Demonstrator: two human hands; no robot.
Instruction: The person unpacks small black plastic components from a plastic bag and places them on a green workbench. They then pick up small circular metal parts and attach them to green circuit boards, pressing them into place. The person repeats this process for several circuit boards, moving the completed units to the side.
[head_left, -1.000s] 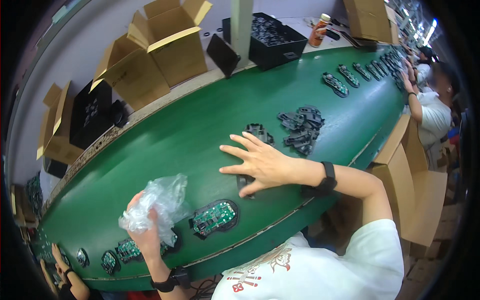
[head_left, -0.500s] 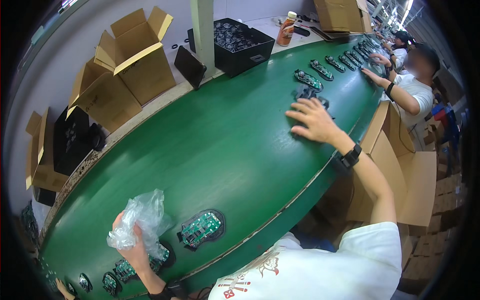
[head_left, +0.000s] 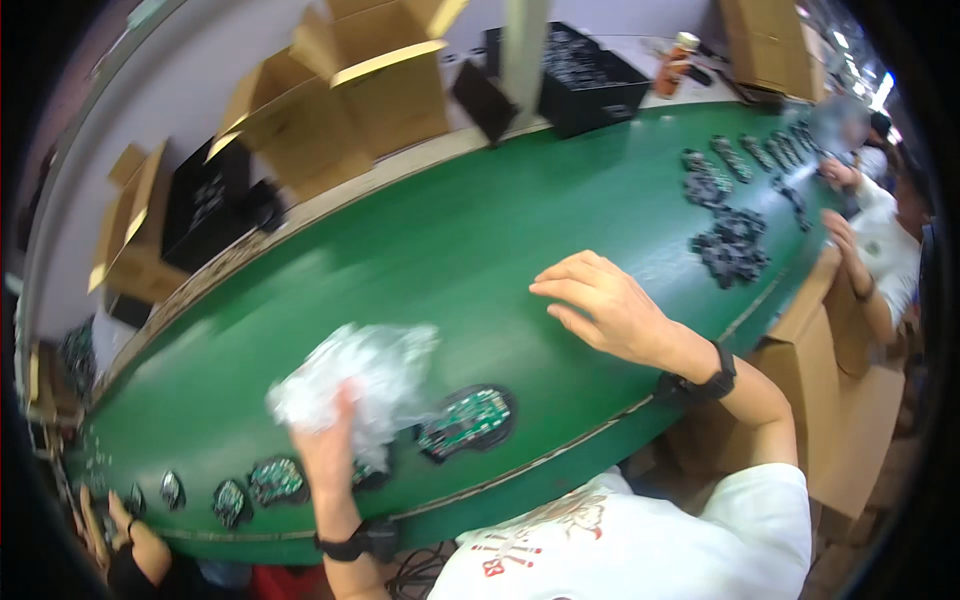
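Observation:
My left hand (head_left: pixel 328 450) grips a crumpled clear plastic bag (head_left: pixel 365 385) above the green belt, with motion blur over it. Beside the bag lies a green circuit board in a black housing (head_left: pixel 465 422); another one under the bag is partly hidden. My right hand (head_left: pixel 612 312) hovers over the middle of the belt, fingers stretched and thumb apart, holding nothing. To its right, a heap of small black parts (head_left: pixel 730 247) lies on the belt. Further back, more black parts touch the nearest board of a row of circuit boards (head_left: pixel 732 158).
More boards (head_left: pixel 275 481) lie at the belt's left end, near another person's arms (head_left: pixel 145 545). Open cardboard boxes (head_left: pixel 300 120) and a black bin of parts (head_left: pixel 590 85) line the far edge. A bottle (head_left: pixel 673 68) stands behind. At right, co-workers (head_left: pixel 880 240) sit beyond an open carton (head_left: pixel 830 400).
My right hand has drawn back from the black parts, now visible as a heap. The left hand has carried the bag rightward toward the near board. The whole view has swung.

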